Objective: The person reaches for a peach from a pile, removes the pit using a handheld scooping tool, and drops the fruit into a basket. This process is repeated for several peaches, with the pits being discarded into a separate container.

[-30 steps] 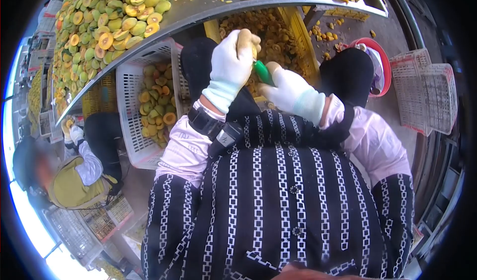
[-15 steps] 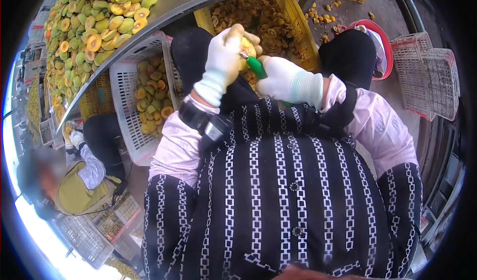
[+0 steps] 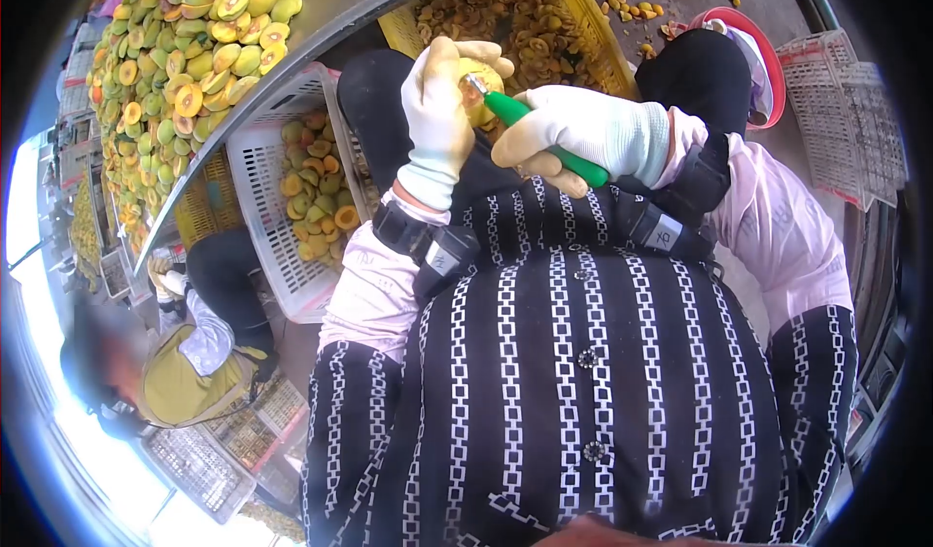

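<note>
Left hand (image 3: pixel 439 100) closed around a yellow-green fruit (image 3: pixel 491 81), thumb over the top. Right hand (image 3: pixel 583 131) fisted on a green-handled tool (image 3: pixel 512 112), metal tip in the fruit's cut face. Probably pitting, though the tip is blurry. To do it well, I'd say: brace the fruit firmly, lever from the wrist, angle the tip away from the left fingers. Fruit sits between both hands, above the lap, by the near edge of the yellow crate (image 3: pixel 578 17) of scraps. White basket (image 3: pixel 253 158) of halves sits under the metal table (image 3: pixel 360 3) edge, left.

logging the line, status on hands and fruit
Left hand grips yellow fruit. Right hand holds green-handled tool, tip on the fruit. Nothing blocking.
</note>
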{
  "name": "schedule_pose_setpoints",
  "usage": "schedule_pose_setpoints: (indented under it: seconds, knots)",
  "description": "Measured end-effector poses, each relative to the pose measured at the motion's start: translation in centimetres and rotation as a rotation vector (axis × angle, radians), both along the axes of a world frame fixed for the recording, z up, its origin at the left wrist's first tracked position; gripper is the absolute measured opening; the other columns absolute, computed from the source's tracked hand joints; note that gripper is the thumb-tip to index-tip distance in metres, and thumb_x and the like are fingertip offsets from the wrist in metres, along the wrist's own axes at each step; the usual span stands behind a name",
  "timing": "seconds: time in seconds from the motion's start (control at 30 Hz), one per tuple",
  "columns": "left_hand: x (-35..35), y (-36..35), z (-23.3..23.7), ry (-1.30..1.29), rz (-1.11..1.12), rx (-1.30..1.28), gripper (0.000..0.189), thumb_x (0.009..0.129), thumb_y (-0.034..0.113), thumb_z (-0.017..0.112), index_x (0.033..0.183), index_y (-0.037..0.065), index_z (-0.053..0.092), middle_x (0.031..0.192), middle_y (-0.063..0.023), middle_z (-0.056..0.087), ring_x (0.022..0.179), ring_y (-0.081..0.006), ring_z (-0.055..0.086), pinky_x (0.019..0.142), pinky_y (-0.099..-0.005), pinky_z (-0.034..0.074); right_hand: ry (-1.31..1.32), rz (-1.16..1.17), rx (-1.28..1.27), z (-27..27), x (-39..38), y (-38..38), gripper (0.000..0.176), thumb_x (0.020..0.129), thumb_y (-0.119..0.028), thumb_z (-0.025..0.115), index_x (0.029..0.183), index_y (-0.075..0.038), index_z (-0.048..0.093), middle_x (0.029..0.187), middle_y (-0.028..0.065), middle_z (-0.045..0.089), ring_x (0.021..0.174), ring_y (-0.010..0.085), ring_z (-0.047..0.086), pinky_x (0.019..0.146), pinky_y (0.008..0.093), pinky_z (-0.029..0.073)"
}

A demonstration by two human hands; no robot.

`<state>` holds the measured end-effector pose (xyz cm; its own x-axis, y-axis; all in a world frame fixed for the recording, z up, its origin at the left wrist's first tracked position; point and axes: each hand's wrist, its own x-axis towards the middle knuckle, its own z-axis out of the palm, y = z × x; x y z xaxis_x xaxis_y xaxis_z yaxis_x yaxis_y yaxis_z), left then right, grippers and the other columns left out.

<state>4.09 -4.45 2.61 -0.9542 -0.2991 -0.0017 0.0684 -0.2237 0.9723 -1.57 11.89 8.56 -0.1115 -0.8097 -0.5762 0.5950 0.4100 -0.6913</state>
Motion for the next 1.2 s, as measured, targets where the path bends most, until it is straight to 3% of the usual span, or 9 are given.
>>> schedule_pose_setpoints:
  seconds: [0.07, 0.37, 0.67, 0.73, 0.83, 0.93, 0.97, 1.0, 1.2]
  knots:
    - [-0.1, -0.3, -0.1, -0.033, -0.078, 0.163, 0.041, 0.098, 0.034, 0.041, 0.097, -0.004, 0.055, 0.089, -0.0185, 0.065, 0.079, -0.0244, 0.065, 0.067, -0.0327, 0.055, -0.215, -0.018, -0.113, -0.6, 0.0, 0.1, 0.019, 0.083, -0.015, 0.060, 0.069, -0.003, 0.055, 0.054, 0.0022, 0.051, 0.040, 0.0122, 0.050, 0.040, 0.0250, 0.040]
    - [-0.5, 0.7, 0.4, -0.198, -0.015, 0.428, 0.048, 0.099, 0.040, 0.039, 0.095, -0.004, 0.058, 0.082, -0.0202, 0.066, 0.061, -0.0231, 0.063, 0.052, -0.0321, 0.054, -0.108, -0.037, -0.102, -1.1, 0.7, 0.1, 0.026, 0.083, -0.017, 0.059, 0.061, -0.005, 0.052, 0.053, 0.0024, 0.050, 0.040, 0.0127, 0.050, 0.040, 0.0248, 0.040]
    - [-1.5, 2.1, 0.2, 0.070, 0.173, 0.130, 0.046, 0.100, 0.041, 0.038, 0.097, -0.001, 0.057, 0.082, -0.0184, 0.066, 0.051, -0.0201, 0.060, 0.048, -0.0281, 0.052, -0.557, -0.161, -0.377, -2.6, 1.3, -0.6, 0.022, 0.089, -0.014, 0.057, 0.068, -0.007, 0.054, 0.052, -0.0017, 0.047, 0.039, 0.0114, 0.047, 0.039, 0.0236, 0.036]
    - [-1.8, 2.5, 0.0, 0.079, 0.184, 0.491, 0.044, 0.100, 0.040, 0.040, 0.097, 0.000, 0.057, 0.084, -0.0181, 0.066, 0.050, -0.0192, 0.059, 0.048, -0.0292, 0.053, -0.584, -0.218, -0.396, -2.1, 1.9, -0.8, 0.015, 0.090, -0.015, 0.053, 0.082, -0.004, 0.056, 0.051, -0.0025, 0.046, 0.035, 0.0105, 0.044, 0.038, 0.0233, 0.036]
    - [-2.7, 2.3, -2.3, 0.138, 0.253, 0.457, 0.043, 0.099, 0.040, 0.041, 0.097, 0.000, 0.057, 0.087, -0.0176, 0.066, 0.063, -0.0202, 0.062, 0.057, -0.0283, 0.053, 0.350, -0.220, -0.219, -1.0, 2.2, -1.5, 0.020, 0.086, -0.020, 0.059, 0.088, -0.001, 0.055, 0.056, 0.0021, 0.052, 0.037, 0.0111, 0.047, 0.038, 0.0249, 0.038]
    - [-2.1, 2.8, -2.1, -0.011, 0.281, 0.394, 0.040, 0.100, 0.038, 0.040, 0.101, 0.000, 0.056, 0.096, -0.0170, 0.065, 0.075, -0.0227, 0.064, 0.069, -0.0325, 0.053, 0.488, -0.549, 0.022, -1.6, 1.0, -1.5, 0.028, 0.087, -0.024, 0.061, 0.100, -0.001, 0.051, 0.063, 0.0035, 0.056, 0.040, 0.0103, 0.050, 0.038, 0.0233, 0.039]
    - [-2.0, 2.6, -2.0, -0.021, 0.254, 0.436, 0.042, 0.099, 0.040, 0.040, 0.104, 0.000, 0.055, 0.097, -0.0169, 0.065, 0.074, -0.0234, 0.064, 0.068, -0.0331, 0.053, 0.574, -0.579, 0.114, -1.8, 0.3, -0.8, 0.029, 0.087, -0.027, 0.062, 0.099, -0.002, 0.052, 0.062, 0.0062, 0.055, 0.047, 0.0149, 0.055, 0.043, 0.0277, 0.043]
    - [-2.0, 2.4, -1.9, -0.029, 0.227, 0.478, 0.045, 0.099, 0.042, 0.039, 0.107, 0.000, 0.053, 0.098, -0.0167, 0.065, 0.074, -0.0241, 0.064, 0.068, -0.0336, 0.053, 1.182, -0.496, 0.192, -5.2, -0.9, 0.1, 0.040, 0.087, -0.033, 0.060, 0.101, 0.003, 0.053, 0.076, 0.0228, 0.063, 0.062, 0.0330, 0.065, 0.058, 0.0395, 0.051]
    - [-0.7, 0.2, -0.9, -0.037, -0.065, 0.550, 0.037, 0.093, 0.027, 0.048, 0.119, 0.001, 0.050, 0.110, -0.0150, 0.062, 0.099, -0.0313, 0.062, 0.078, -0.0372, 0.052, 1.381, -0.349, 0.240, -3.4, -0.4, 2.2, 0.035, 0.087, -0.031, 0.061, 0.109, -0.005, 0.056, 0.077, 0.0204, 0.064, 0.070, 0.0363, 0.065, 0.063, 0.0428, 0.051]
